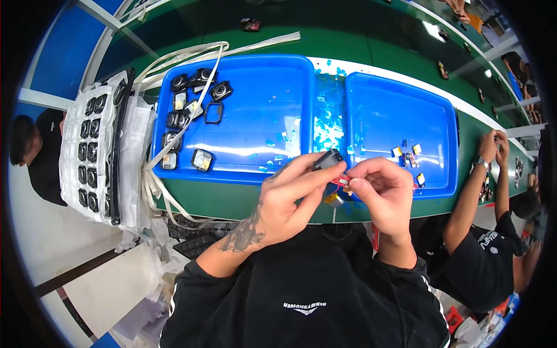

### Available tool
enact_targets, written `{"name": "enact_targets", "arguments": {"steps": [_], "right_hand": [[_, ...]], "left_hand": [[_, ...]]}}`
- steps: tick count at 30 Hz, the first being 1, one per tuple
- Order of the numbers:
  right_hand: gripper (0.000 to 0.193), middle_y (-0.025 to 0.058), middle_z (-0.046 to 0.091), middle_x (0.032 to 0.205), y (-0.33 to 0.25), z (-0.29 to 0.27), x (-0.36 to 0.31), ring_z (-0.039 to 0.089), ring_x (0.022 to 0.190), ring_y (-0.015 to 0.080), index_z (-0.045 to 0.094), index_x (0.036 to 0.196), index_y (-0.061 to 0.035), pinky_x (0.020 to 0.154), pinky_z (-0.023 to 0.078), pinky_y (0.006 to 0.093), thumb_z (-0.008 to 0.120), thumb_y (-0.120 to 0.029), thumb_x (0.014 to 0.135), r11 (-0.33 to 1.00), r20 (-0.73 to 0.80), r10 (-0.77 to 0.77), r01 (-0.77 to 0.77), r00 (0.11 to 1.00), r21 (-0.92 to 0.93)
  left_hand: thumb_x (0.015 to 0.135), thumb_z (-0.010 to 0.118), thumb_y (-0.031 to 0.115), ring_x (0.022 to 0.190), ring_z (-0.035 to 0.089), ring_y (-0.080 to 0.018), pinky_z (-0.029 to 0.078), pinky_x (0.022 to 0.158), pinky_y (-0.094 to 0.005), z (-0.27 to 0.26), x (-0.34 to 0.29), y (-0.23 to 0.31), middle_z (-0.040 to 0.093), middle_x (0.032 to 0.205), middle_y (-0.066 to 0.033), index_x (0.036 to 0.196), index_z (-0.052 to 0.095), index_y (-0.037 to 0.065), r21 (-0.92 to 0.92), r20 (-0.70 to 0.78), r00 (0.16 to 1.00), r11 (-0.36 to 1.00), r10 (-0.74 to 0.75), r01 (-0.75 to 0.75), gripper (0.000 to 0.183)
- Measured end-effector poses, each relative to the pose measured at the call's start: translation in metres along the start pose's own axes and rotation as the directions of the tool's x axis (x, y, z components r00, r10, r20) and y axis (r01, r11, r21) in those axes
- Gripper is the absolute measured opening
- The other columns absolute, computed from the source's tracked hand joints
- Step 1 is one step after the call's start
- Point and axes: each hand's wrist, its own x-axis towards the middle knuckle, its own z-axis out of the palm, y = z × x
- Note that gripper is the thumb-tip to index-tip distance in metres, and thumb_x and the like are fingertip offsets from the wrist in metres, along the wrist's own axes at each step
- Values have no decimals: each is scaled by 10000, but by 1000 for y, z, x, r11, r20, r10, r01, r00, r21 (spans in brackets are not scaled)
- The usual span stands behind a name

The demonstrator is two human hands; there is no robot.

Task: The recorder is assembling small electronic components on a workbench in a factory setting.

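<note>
Above the front edge of the table, between two blue trays, my left hand is closed on a small black watch case. My right hand pinches a small red circuit board beside it. Below the board hangs a yellow and dark part, perhaps a battery; its connection is too small to tell. Several black watch cases lie along the left side of the left tray. In the right tray lie several small boards and yellow-and-silver parts.
Bits of blue film cover the strip between the trays. At left stands a stack of white moulded trays holding watch cases. Pale straps trail over the left tray's corner. A co-worker's arms reach over the table at right.
</note>
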Motion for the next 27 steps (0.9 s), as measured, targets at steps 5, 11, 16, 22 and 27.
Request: {"name": "enact_targets", "arguments": {"steps": [5, 11, 16, 22, 27], "right_hand": [[143, 123, 689, 906, 0, -4, 1, 667, 845, 145, 627, 1012, 79, 773, 535, 261, 647, 50, 873, 971, 119, 92, -116, 989, 210], [127, 128, 687, 916, 2, -6, 1, 667, 846, 150, 629, 1006, 80, 767, 538, 266, 635, 36, 887, 973, 165, 103, -134, 981, 186], [57, 102, 646, 953, -2, 1, 2, 627, 879, 126, 611, 929, 40, 763, 517, 253, 629, -4, 898, 988, 152, 99, -116, 983, 104], [52, 43, 579, 885, 5, 3, 6, 551, 809, 98, 578, 881, 4, 691, 460, 236, 610, -32, 902, 986, 110, 43, -24, 993, -167], [70, 24, 573, 886, 12, 1, 1, 546, 813, 81, 594, 963, 13, 687, 441, 215, 611, -20, 903, 971, 88, 216, -223, 973, 89]], "left_hand": [[750, 723, -75, 912, 682, -265, 541, 734, -299, -3, 1, 2, 659, 1035, -167, 1141, 684, 17, 156, 9, 998, 986, 60, -61, 404], [757, 758, 18, 773, 673, -231, 547, 664, -331, -5, -4, 1, 647, 998, -129, 1102, 703, 65, 214, -15, 996, 974, 85, -80, 352], [714, 772, -28, 786, 684, -239, 533, 656, -298, -8, -4, 3, 676, 933, -131, 993, 736, 43, 323, -3, 991, 938, 131, -123, 291], [763, 753, 19, 699, 661, -216, 483, 589, -292, -13, -9, 6, 660, 806, -104, 906, 725, 21, 237, 70, 976, 954, -206, 184, 146], [803, 729, 21, 726, 670, -169, 496, 617, -270, -9, -3, -1, 662, 797, -94, 893, 708, -12, 92, 94, 960, 963, -263, 254, 98]]}}
